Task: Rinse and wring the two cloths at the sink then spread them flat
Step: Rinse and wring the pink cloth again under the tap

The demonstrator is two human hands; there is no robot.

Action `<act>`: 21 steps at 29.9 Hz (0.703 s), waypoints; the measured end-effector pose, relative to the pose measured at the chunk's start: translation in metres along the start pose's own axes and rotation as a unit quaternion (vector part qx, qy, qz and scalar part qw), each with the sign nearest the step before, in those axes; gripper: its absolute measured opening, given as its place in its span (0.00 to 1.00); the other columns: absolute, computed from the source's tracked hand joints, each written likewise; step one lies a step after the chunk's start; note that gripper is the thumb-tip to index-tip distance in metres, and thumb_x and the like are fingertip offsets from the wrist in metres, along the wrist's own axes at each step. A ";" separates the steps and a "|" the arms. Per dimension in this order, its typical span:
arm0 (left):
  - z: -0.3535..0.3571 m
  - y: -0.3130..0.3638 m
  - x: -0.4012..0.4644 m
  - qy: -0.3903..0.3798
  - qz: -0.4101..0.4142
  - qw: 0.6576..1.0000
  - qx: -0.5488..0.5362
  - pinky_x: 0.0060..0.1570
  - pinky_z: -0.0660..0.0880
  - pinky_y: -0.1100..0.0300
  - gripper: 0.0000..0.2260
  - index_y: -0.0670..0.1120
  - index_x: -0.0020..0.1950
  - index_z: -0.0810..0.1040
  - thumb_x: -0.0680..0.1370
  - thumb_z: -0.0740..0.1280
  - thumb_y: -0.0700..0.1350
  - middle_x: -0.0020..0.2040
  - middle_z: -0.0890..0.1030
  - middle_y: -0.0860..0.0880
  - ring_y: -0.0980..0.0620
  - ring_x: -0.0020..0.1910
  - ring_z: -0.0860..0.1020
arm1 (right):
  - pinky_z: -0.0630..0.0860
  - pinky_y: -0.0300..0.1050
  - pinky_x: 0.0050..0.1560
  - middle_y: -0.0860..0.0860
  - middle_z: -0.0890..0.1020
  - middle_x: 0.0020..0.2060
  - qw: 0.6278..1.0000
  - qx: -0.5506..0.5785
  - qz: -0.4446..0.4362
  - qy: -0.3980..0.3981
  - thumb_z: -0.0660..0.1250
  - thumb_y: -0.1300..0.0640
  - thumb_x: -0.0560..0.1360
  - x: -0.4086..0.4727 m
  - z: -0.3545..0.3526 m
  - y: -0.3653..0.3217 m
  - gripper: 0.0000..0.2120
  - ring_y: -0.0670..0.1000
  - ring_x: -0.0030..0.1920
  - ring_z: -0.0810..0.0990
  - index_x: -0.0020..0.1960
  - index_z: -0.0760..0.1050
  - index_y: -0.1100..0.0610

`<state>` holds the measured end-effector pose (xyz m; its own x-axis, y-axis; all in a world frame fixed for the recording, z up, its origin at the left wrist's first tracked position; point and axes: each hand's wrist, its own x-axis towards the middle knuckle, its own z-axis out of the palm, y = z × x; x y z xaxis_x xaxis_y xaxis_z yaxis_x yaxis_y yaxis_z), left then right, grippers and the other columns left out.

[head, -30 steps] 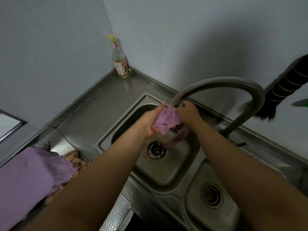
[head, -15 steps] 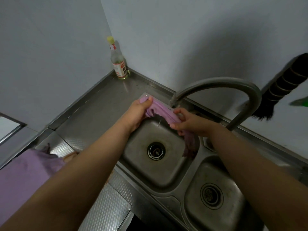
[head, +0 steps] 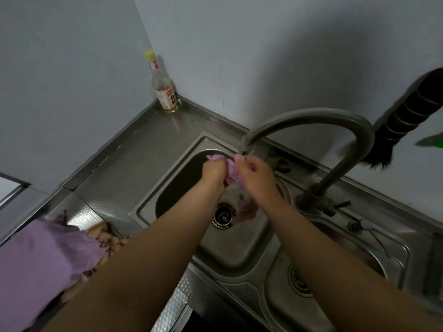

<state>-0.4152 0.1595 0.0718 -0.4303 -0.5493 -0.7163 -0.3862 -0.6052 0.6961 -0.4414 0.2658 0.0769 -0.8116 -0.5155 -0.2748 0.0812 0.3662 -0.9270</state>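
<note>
Step in hand: rinsing the first cloth (head: 233, 174) under the faucet (head: 309, 121), I judge; the wringing seems not yet done
Left hand (head: 214, 173): its grip is closed around the upper end of the cloth, fingers curled over the bunched fabric
Right hand (head: 254, 174): it holds the cloth from the other side, just under the faucet mouth; the thumb and fingers are bent on the fabric, but how tightly they close I cannot tell exactly
Where the cloth is: bunched between both hands above the left basin of the sink (head: 239, 250), and its lower end hangs down near the drain (head: 223, 215)
Water: a stream at the faucet mouth is too blurred to confirm
Second cloth (head: 45, 257): it lies in a loose heap on the tabletop (head: 134, 161), left of the sink and well apart from the hands, partly over a patterned fabric (head: 105, 238)
Other things: a bottle (head: 163, 89) stands in the corner by the wall; a dark brush (head: 407, 116) hangs at the right
Next move calls for: both hands to take the cloth at two ends and twist in opposite directions over the basin, so the water falls inside
</note>
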 end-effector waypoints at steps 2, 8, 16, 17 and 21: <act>0.024 -0.005 -0.013 -0.023 0.006 0.998 -0.064 0.21 0.70 0.64 0.08 0.42 0.51 0.76 0.83 0.58 0.43 0.29 0.76 0.46 0.54 0.20 0.73 | 0.76 0.47 0.43 0.53 0.80 0.36 0.997 -0.042 0.029 0.061 0.61 0.48 0.78 0.015 0.005 -0.004 0.14 0.53 0.41 0.81 0.37 0.73 0.54; 0.034 -0.002 -0.019 -0.017 0.030 0.992 -0.124 0.32 0.77 0.60 0.08 0.42 0.55 0.78 0.80 0.61 0.40 0.37 0.78 0.46 0.51 0.33 0.77 | 0.73 0.49 0.45 0.58 0.80 0.38 0.993 -0.102 0.042 0.048 0.57 0.57 0.78 0.026 0.003 -0.011 0.14 0.58 0.42 0.78 0.38 0.74 0.62; 0.030 -0.004 -0.015 0.002 -0.008 0.981 -0.196 0.27 0.69 0.62 0.07 0.43 0.54 0.75 0.81 0.59 0.43 0.35 0.73 0.47 0.54 0.27 0.71 | 0.76 0.46 0.40 0.53 0.81 0.33 0.997 0.001 0.070 0.045 0.57 0.56 0.78 0.010 0.007 -0.008 0.14 0.52 0.39 0.82 0.38 0.77 0.56; 0.026 -0.002 -0.009 -0.004 -0.018 0.978 -0.208 0.27 0.70 0.62 0.09 0.42 0.54 0.76 0.81 0.60 0.45 0.36 0.72 0.47 0.54 0.27 0.71 | 0.74 0.44 0.38 0.50 0.80 0.31 0.998 -0.005 0.054 0.032 0.57 0.56 0.78 0.003 0.011 -0.008 0.14 0.49 0.36 0.81 0.36 0.75 0.54; 0.014 -0.006 -0.019 -0.144 -0.057 0.980 -0.121 0.30 0.74 0.62 0.16 0.44 0.38 0.77 0.81 0.59 0.51 0.33 0.76 0.49 0.53 0.29 0.76 | 0.68 0.47 0.41 0.57 0.76 0.33 0.994 -0.086 0.011 0.063 0.57 0.59 0.78 0.020 0.002 -0.012 0.16 0.54 0.36 0.73 0.31 0.68 0.55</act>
<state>-0.4163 0.1812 0.0819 -0.6221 -0.3054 -0.7209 -0.2553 -0.7914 0.5555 -0.4579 0.2497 0.0824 -0.8779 -0.4088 -0.2493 0.0079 0.5083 -0.8612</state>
